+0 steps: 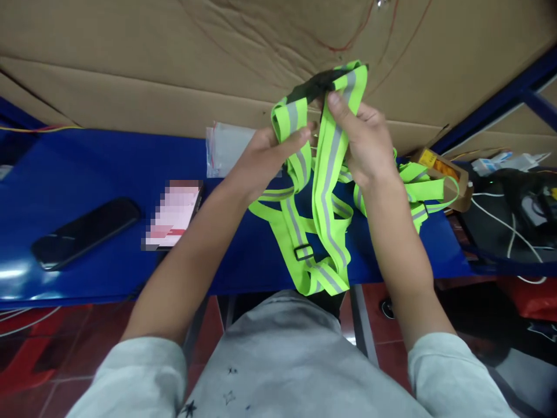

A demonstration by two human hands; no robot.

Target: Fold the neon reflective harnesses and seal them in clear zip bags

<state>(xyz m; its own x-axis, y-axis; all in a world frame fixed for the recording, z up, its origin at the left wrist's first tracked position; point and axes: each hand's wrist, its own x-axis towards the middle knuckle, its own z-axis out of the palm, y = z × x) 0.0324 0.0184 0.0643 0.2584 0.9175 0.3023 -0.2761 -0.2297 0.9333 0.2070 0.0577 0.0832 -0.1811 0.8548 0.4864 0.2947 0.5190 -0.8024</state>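
I hold a neon-green reflective strap vest (327, 191) with grey stripes up above the blue table (108, 174). My left hand (265, 159) pinches one folded strap near its upper end. My right hand (363, 145) grips the neighbouring wide strap, thumb pressed on it just below a black patch (313, 87) at the top. The loose straps hang down over the table's front edge, with a black buckle (303, 252) low on one band. More green straps (420, 188) lie bunched to the right of my right wrist.
A dark phone (85, 232) lies at the left of the table, a blurred card (174, 215) beside it, and a clear plastic bag (226, 148) behind. Cardboard sheets (174, 64) stand at the back. A small open box (444, 168), white cables (509, 226) and dark gear sit at right.
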